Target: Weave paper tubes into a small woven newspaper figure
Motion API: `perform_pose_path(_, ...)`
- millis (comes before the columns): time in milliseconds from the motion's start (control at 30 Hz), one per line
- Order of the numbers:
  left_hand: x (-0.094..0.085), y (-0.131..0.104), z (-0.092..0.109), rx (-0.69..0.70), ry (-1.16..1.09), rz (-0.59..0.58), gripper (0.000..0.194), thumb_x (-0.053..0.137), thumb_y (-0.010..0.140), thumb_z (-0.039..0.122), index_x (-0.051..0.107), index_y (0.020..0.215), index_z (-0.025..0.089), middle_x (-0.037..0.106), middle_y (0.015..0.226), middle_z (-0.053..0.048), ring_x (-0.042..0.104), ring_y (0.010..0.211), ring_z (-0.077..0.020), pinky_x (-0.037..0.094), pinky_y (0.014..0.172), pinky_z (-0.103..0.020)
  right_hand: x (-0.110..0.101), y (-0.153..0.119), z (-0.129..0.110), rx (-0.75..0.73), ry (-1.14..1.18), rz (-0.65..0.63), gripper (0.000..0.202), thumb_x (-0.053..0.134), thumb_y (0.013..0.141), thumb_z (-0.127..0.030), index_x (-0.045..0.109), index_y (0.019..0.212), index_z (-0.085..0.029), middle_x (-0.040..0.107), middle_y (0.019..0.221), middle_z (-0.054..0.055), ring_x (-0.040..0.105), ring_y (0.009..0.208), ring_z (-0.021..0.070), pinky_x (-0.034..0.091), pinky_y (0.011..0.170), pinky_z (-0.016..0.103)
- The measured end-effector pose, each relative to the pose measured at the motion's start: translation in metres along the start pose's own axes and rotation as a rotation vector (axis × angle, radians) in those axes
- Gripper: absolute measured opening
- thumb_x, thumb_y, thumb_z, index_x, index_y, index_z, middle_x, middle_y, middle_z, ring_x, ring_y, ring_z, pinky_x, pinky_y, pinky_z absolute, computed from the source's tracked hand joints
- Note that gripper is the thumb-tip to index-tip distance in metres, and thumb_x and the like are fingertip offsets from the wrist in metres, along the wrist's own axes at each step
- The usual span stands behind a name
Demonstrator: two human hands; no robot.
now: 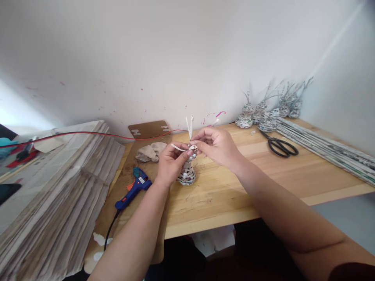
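Observation:
A small gourd-shaped piece woven from rolled paper strips [186, 175] stands upright on the wooden table near the middle. My left hand [172, 162] pinches its top, where a loose paper strip [179, 148] points out to the left. From the other side my right hand [215, 146] closes thumb and finger on the paper at the same top. Two white strip ends [190, 127] rise above my fingers. The exact grip between the fingertips is partly hidden.
A blue glue gun [133, 191] lies on a brown board at left, by a crumpled cloth [150, 152]. Stacked newspaper [73, 195] fills the left side. Black scissors [281, 147], long paper rolls [325, 150] and several woven gourds [244, 120] are at right.

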State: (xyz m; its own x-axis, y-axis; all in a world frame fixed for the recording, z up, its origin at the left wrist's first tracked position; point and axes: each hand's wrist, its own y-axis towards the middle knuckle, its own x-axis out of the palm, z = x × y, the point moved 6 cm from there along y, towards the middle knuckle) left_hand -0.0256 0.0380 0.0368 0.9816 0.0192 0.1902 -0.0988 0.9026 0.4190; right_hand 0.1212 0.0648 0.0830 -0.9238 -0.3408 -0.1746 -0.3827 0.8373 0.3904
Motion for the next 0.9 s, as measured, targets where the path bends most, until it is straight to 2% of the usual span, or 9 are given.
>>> perform_pose_path(167, -0.002, 0.001, -0.002, -0.016, -0.007, 0.011, 0.026, 0.088, 0.068, 0.03, 0.069, 0.081, 0.018, 0.072, 0.074, 0.001, 0.066, 0.066, -0.0103, 0.052, 0.064, -0.02, 0.002, -0.004, -0.011, -0.152, -0.286, -0.105, 0.011, 0.062, 0.088, -0.022, 0.071, 0.09, -0.016, 0.073, 0.08, 0.004, 0.064, 0.068, 0.0129, 0.047, 0.061, 0.024)
perform_pose_path(333, -0.006, 0.002, -0.005, -0.025, 0.002, 0.031, 0.029, 0.089, 0.067, 0.032, 0.068, 0.082, 0.018, 0.072, 0.075, 0.001, 0.065, 0.066, -0.0101, 0.052, 0.065, -0.021, 0.0, -0.006, -0.021, -0.287, -0.432, -0.252, 0.022, 0.064, 0.084, -0.013, 0.068, 0.105, -0.017, 0.073, 0.096, 0.005, 0.063, 0.076, 0.0127, 0.046, 0.067, 0.024)
perform_pose_path(467, -0.007, 0.002, -0.007, -0.029, 0.014, 0.016, 0.028, 0.088, 0.069, 0.032, 0.069, 0.083, 0.018, 0.072, 0.076, 0.001, 0.065, 0.068, -0.0106, 0.053, 0.066, -0.022, -0.001, -0.005, -0.024, -0.331, -0.513, -0.27, 0.018, 0.063, 0.087, -0.013, 0.067, 0.105, -0.016, 0.072, 0.095, 0.006, 0.063, 0.078, 0.0139, 0.045, 0.071, 0.025)
perform_pose_path(567, -0.007, 0.002, -0.006, -0.02, 0.019, 0.009, 0.025, 0.087, 0.07, 0.031, 0.069, 0.082, 0.018, 0.072, 0.076, 0.001, 0.065, 0.067, -0.0104, 0.052, 0.065, -0.021, 0.001, -0.006, -0.024, -0.338, -0.561, -0.271, 0.019, 0.062, 0.087, -0.012, 0.066, 0.105, -0.014, 0.072, 0.094, 0.007, 0.062, 0.079, 0.0146, 0.045, 0.073, 0.025)
perform_pose_path(700, -0.005, 0.001, -0.002, 0.012, 0.043, -0.005, 0.024, 0.088, 0.069, 0.029, 0.07, 0.081, 0.018, 0.072, 0.076, 0.0, 0.066, 0.068, -0.0112, 0.053, 0.066, -0.022, 0.003, -0.01, -0.023, -0.296, -0.571, -0.279, 0.025, 0.058, 0.084, -0.008, 0.066, 0.107, -0.014, 0.07, 0.089, 0.005, 0.059, 0.072, 0.0121, 0.042, 0.067, 0.023)
perform_pose_path(800, -0.002, 0.0, 0.002, 0.049, 0.076, -0.034, 0.022, 0.088, 0.069, 0.028, 0.071, 0.08, 0.018, 0.072, 0.077, 0.0, 0.066, 0.071, -0.0115, 0.053, 0.068, -0.022, 0.003, -0.011, -0.023, -0.243, -0.509, -0.256, 0.022, 0.059, 0.082, -0.009, 0.066, 0.101, -0.016, 0.069, 0.08, 0.001, 0.055, 0.063, 0.0096, 0.039, 0.061, 0.022)
perform_pose_path(900, -0.001, 0.0, 0.003, 0.064, 0.088, -0.043, 0.021, 0.087, 0.071, 0.029, 0.072, 0.081, 0.019, 0.072, 0.077, -0.001, 0.065, 0.07, -0.0113, 0.052, 0.067, -0.022, 0.002, -0.01, -0.018, -0.175, -0.405, -0.18, 0.013, 0.061, 0.081, -0.013, 0.065, 0.094, -0.017, 0.067, 0.069, -0.002, 0.053, 0.056, 0.0083, 0.038, 0.056, 0.021)
